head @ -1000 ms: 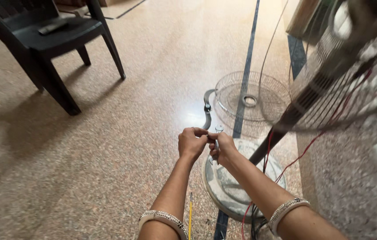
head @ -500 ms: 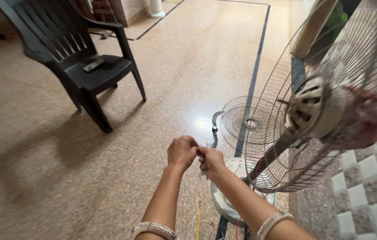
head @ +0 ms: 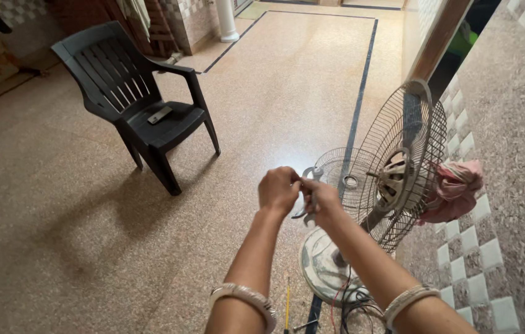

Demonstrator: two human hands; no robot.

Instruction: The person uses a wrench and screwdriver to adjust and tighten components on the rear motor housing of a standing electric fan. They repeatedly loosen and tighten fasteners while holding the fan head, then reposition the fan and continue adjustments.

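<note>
This looks like a home, probably a hallway or veranda: a speckled terrazzo floor (head: pixel 89 235) with dark inlaid border strips, tiled walls (head: pixel 510 124), a dark plastic armchair (head: pixel 142 117) and a partly dismantled pedestal fan (head: pixel 392 179) standing on the floor.

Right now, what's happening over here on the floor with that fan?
A person's left hand and right hand are pressed together in front of them, pinching something small that I cannot make out. Just beyond stands a dismantled pedestal fan with its rear grille on; its front grille lies on the floor. Loose wires trail by the base, and a black plastic chair stands to the left.
</note>
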